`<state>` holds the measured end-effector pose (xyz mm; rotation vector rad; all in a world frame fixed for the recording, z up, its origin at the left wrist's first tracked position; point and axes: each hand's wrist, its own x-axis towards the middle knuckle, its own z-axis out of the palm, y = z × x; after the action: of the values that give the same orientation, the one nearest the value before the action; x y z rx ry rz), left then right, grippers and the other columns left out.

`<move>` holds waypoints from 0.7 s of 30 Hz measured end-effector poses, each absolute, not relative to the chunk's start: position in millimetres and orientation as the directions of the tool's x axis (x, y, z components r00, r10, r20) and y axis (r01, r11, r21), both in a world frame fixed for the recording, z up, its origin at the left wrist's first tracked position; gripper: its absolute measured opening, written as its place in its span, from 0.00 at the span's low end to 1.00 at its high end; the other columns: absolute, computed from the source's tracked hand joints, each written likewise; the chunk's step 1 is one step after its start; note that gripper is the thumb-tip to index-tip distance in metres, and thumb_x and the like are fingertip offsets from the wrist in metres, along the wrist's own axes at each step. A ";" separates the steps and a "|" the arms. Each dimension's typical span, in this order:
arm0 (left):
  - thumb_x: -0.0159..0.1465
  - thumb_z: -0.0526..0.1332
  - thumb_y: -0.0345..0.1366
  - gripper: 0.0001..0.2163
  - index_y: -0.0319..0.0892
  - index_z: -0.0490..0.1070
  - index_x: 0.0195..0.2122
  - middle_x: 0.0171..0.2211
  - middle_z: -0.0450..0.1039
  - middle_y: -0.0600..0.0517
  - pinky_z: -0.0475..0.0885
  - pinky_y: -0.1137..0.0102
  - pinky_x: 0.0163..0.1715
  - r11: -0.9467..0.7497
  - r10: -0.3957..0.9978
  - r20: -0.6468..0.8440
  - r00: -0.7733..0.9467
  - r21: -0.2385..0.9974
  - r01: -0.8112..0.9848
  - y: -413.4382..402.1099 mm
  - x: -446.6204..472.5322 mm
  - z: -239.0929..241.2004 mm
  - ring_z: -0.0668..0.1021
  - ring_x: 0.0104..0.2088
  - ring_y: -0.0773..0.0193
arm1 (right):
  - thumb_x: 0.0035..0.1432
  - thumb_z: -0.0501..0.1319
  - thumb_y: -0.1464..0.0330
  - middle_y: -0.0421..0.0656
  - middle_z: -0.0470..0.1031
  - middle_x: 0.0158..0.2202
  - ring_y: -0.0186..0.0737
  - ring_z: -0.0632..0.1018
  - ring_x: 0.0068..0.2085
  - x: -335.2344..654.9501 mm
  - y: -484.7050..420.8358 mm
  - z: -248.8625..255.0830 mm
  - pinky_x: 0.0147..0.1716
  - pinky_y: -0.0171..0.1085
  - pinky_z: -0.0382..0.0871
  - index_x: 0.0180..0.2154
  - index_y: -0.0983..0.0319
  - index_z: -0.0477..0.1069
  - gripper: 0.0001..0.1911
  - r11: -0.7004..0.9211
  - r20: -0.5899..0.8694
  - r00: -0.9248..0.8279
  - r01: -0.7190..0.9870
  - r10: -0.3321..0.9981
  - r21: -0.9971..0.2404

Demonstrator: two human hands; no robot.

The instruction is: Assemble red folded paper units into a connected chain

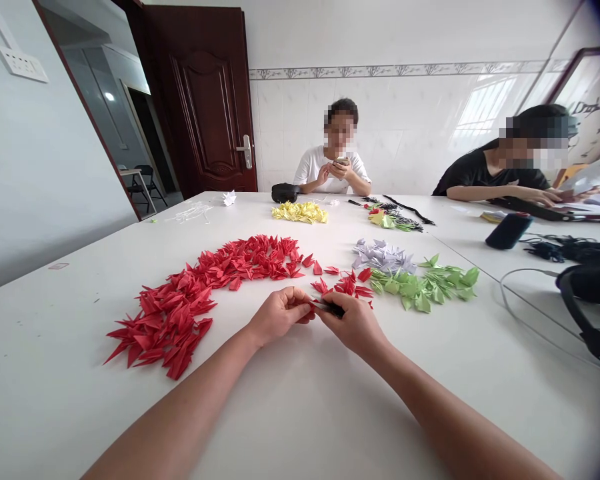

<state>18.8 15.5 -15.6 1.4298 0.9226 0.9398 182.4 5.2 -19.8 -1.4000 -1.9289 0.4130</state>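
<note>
At ten o'clock from the hands, a long heap of folded red pieces [180,310] curves across the white table [55,373], from the near left up toward eleven o'clock. Judging by its bulk, a good deal of red folding looks done. Just in front of the person, the left hand [279,315] and the right hand [354,325] meet fingertip to fingertip. Both are pinched on one small red piece [316,305], held just above the table between them. Something dark shows at the right thumb; it may be a shadow or a fold, but it is too small to tell.

At one o'clock, just beyond the right hand, a few loose red pieces [347,287] lie scattered, apart from the heap. Farther out, between one and two o'clock, sits a pale lilac pile [381,254], with a green pile [427,283] touching its near side. A yellow pile [300,212] lies well off at twelve o'clock, near a person in a white shirt [314,167] looking at a phone. At two o'clock a person in black [473,175] leans on the table. A dark case [509,230] and black cables [565,250] lie toward three o'clock.

No flat, unfolded paper shows near the hands, so I cannot tell how much is left.
</note>
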 end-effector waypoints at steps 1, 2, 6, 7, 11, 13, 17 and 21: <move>0.53 0.62 0.40 0.11 0.38 0.69 0.33 0.32 0.72 0.49 0.71 0.64 0.39 -0.059 0.928 0.037 0.371 0.997 0.050 15.5 19.0 -15.5 0.76 0.34 0.64 | 0.50 0.56 0.66 0.38 0.70 0.22 0.33 0.68 0.24 183.4 5.8 -20.0 0.22 0.29 0.57 0.26 0.60 0.70 0.07 0.366 0.355 -0.168 0.693 0.920 -0.621; 0.54 0.61 0.40 0.11 0.39 0.68 0.34 0.33 0.72 0.49 0.72 0.64 0.38 -0.068 0.934 0.032 0.355 0.994 0.090 16.4 18.2 -15.4 0.76 0.34 0.63 | 0.50 0.55 0.66 0.38 0.70 0.21 0.33 0.68 0.24 185.0 6.8 -20.1 0.21 0.29 0.57 0.26 0.60 0.70 0.07 0.367 0.358 -0.166 0.694 0.919 -0.620; 0.56 0.57 0.36 0.08 0.41 0.68 0.35 0.34 0.71 0.49 0.71 0.66 0.34 -0.196 0.980 0.165 0.107 0.872 0.448 30.2 0.6 -14.1 0.75 0.34 0.62 | 0.49 0.56 0.64 0.38 0.71 0.22 0.33 0.68 0.24 196.7 13.9 -19.2 0.22 0.30 0.56 0.27 0.60 0.70 0.07 0.326 0.401 -0.083 0.737 0.913 -0.592; 0.56 0.56 0.34 0.07 0.41 0.69 0.35 0.35 0.71 0.49 0.71 0.65 0.36 -0.221 0.967 0.252 0.027 0.788 0.575 35.4 -7.4 -13.8 0.75 0.35 0.62 | 0.49 0.56 0.64 0.38 0.71 0.22 0.33 0.68 0.24 200.1 16.1 -18.8 0.22 0.30 0.55 0.27 0.60 0.70 0.07 0.300 0.405 -0.050 0.756 0.913 -0.582; 0.54 0.54 0.29 0.11 0.41 0.70 0.37 0.38 0.68 0.45 0.66 0.63 0.44 -0.082 0.882 0.457 -0.114 0.388 0.918 53.0 -42.0 -12.9 0.70 0.44 0.55 | 0.49 0.55 0.64 0.38 0.71 0.23 0.34 0.68 0.24 209.6 22.0 -17.0 0.21 0.30 0.53 0.27 0.59 0.70 0.07 0.179 0.355 0.031 0.820 0.935 -0.543; 0.54 0.54 0.30 0.12 0.41 0.70 0.39 0.38 0.67 0.43 0.66 0.62 0.43 0.027 0.882 0.440 -0.167 0.308 0.951 56.3 -54.0 -12.8 0.68 0.46 0.52 | 0.49 0.54 0.65 0.38 0.70 0.22 0.34 0.68 0.24 211.1 22.7 -16.2 0.20 0.30 0.52 0.25 0.59 0.69 0.08 0.151 0.334 0.039 0.838 0.942 -0.524; 0.55 0.54 0.33 0.15 0.41 0.68 0.43 0.41 0.66 0.41 0.66 0.62 0.41 0.161 0.911 0.337 -0.238 0.241 0.957 55.4 -62.6 -14.6 0.68 0.46 0.49 | 0.49 0.54 0.65 0.38 0.70 0.21 0.34 0.67 0.24 211.3 22.3 -15.5 0.20 0.30 0.51 0.24 0.59 0.68 0.08 0.130 0.321 0.056 0.839 0.945 -0.528; 0.56 0.53 0.34 0.13 0.42 0.69 0.41 0.40 0.67 0.41 0.66 0.63 0.38 0.190 0.924 0.288 -0.252 0.227 0.955 55.3 -63.8 -17.6 0.70 0.43 0.50 | 0.49 0.54 0.65 0.38 0.70 0.22 0.34 0.67 0.24 211.1 22.8 -16.2 0.20 0.30 0.52 0.24 0.59 0.68 0.07 0.134 0.317 0.052 0.833 0.947 -0.537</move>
<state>-63.8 55.3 -17.6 1.9706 2.4879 0.5864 211.1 22.8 -16.2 -1.7148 -1.7959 0.2364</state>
